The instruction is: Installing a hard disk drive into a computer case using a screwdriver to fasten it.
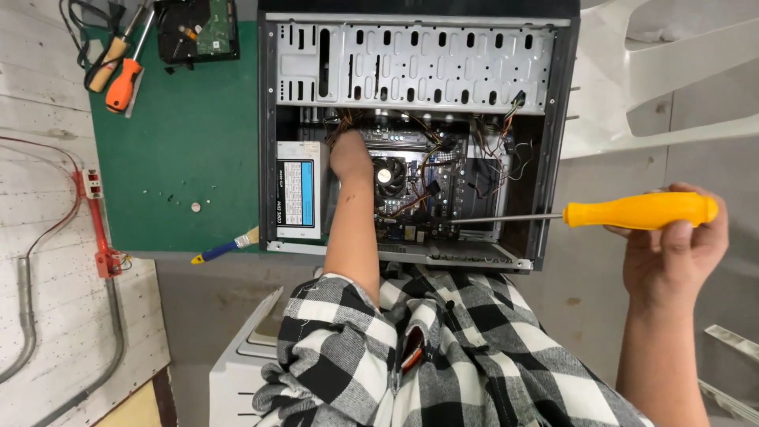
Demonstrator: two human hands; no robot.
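Screwdriver (624,212), yellow-handled: clasped in right hand (672,245), tip inside open computer case (411,134). Left hand (350,156) among motherboard wiring (419,170), grip unclear. Risk: tip slipping, gouging board.

A green mat-covered surface (182,150) stands over a grey concrete floor (601,261); a white moulded plastic chair (656,79) sits at right, whitewashed boards (39,237) with bent grey metal conduit (28,316) at left

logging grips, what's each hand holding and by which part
Right hand: long yellow-handled screwdriver, by the handle. Left hand: inside the open computer case, hold unclear.
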